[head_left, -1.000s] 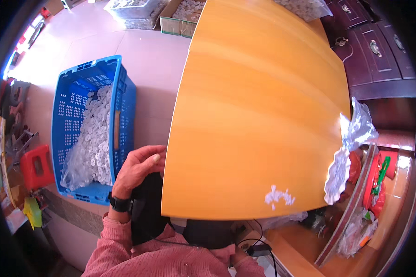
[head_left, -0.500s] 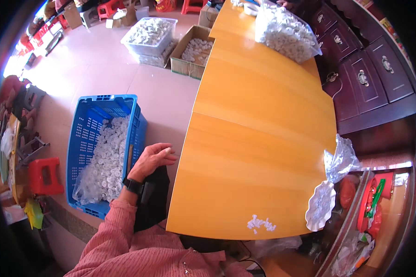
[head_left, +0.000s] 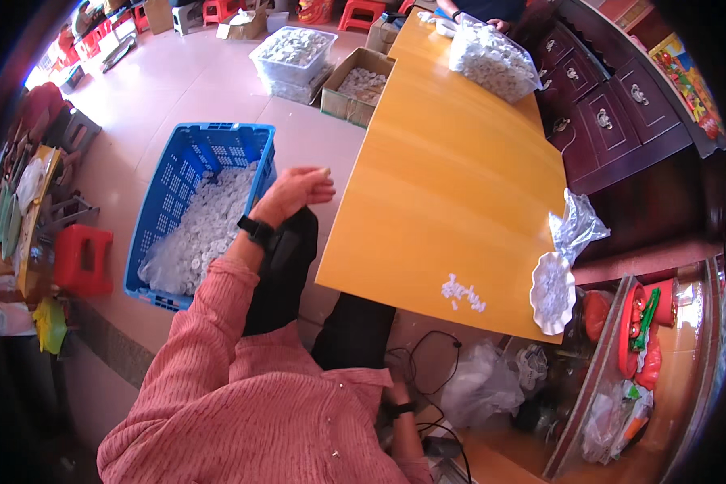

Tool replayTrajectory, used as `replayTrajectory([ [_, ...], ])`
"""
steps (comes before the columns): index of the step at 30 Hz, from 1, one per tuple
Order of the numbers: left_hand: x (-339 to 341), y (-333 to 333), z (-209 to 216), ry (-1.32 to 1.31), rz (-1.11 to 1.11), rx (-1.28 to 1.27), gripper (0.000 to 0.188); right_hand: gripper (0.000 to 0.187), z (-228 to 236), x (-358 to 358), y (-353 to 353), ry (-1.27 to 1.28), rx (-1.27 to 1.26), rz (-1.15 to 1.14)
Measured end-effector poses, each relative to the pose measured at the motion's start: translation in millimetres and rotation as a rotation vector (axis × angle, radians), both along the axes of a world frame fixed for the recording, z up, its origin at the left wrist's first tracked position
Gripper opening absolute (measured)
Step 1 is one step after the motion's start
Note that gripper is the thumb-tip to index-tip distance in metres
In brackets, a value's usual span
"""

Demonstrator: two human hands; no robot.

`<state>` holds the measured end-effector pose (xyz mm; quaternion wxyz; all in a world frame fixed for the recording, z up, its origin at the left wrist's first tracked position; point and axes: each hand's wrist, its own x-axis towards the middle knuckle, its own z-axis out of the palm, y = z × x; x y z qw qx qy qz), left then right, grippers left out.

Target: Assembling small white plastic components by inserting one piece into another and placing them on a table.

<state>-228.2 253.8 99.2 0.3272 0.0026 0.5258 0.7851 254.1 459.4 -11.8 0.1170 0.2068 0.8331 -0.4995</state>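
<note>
My left hand (head_left: 300,192) is raised between the blue basket and the table's left edge. Its fingers are bent and held together, the thumb lying along them; anything between them is too small to make out. A black watch (head_left: 256,231) is on that wrist. The blue plastic basket (head_left: 267,153) beside it holds many small whitish, round plastic pieces (head_left: 210,214) and a clear bag. Low by the sweater hem, my right hand (head_left: 397,392) is mostly hidden, its fingers out of sight, with a dark band at the wrist. Small white pieces (head_left: 462,291) lie on the wooden table (head_left: 436,185).
A scalloped white dish (head_left: 534,296) of small pieces sits at the table's right edge near a clear bag (head_left: 577,228). At the far end a person's hand (head_left: 500,26) is by a filled clear tub (head_left: 492,64). Cables (head_left: 418,355) hang below the table.
The view has shifted, so the basket and table appear higher and more of my body shows. My right forearm and wrist have come into view. My left hand stays raised, its fingers still bent.
</note>
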Motion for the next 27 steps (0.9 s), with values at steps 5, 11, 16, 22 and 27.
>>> replayTrajectory([
  [5, -19, -26, 20, 0.031, 0.063, 0.100, 0.030, 0.038, 4, 5, 19, -0.500, 0.327, 0.171],
  [11, -53, -101, 32, 0.098, 0.179, 0.091, 0.032, 0.038, 42, 3, 9, -0.714, 0.303, 0.230],
  [16, -84, -118, 24, 0.047, 0.197, 0.127, 0.028, 0.031, 59, -9, -18, -0.271, 0.620, -0.104],
  [22, -127, -75, 34, 0.051, 0.236, 0.141, 0.026, 0.020, 60, -8, -2, -0.020, 0.338, 0.010],
  [27, -177, -23, -11, 0.050, 0.212, -0.155, 0.027, 0.023, 130, -46, -15, -0.362, 0.283, -0.168],
])
